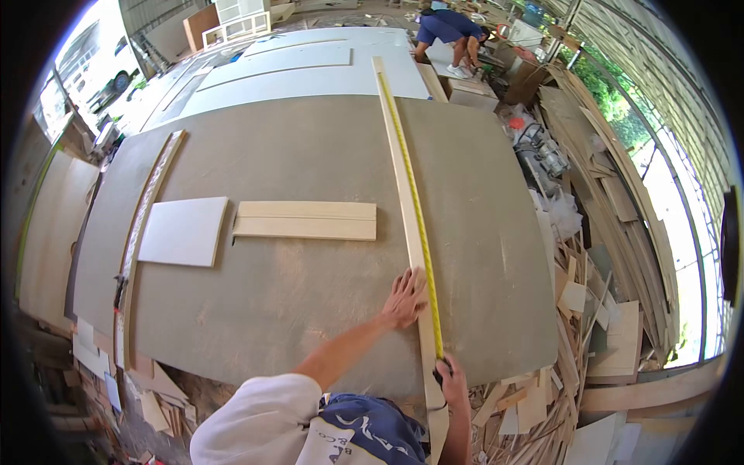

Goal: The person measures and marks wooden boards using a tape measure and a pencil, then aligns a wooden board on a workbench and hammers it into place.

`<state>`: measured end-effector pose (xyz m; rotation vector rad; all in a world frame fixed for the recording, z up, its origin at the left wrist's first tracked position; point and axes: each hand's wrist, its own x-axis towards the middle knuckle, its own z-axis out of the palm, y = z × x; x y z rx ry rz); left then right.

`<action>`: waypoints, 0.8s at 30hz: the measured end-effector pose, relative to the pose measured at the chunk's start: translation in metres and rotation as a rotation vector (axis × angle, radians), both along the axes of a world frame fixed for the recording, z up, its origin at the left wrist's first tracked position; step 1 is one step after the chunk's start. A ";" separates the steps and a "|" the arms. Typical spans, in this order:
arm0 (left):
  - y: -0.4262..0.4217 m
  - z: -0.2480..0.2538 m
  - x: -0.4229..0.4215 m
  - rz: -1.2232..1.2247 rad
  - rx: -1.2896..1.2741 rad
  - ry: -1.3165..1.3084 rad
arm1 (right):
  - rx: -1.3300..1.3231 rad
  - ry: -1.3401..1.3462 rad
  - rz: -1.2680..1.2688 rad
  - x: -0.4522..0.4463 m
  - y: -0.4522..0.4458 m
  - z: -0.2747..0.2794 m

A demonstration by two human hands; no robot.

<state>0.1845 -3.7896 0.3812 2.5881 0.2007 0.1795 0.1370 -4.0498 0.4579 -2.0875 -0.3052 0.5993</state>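
A long pale wooden strip runs from the far edge of the grey-brown table board to the near edge. Along its right side lies an extended yellow tape measure. My left hand rests on the strip with its fingers spread. Near the front edge, my right hand is closed around the dark case of the tape measure, which its fingers partly hide. To the left lie a short grooved wooden board and a white square panel.
A narrow strip lies along the table's left side. White panels sit beyond the board. Another person bends over at the back right. Wood offcuts are heaped along the right edge, near a machine.
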 end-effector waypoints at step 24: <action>-0.011 0.016 -0.003 0.077 0.003 -0.046 | 0.299 0.252 -0.018 0.167 0.190 0.001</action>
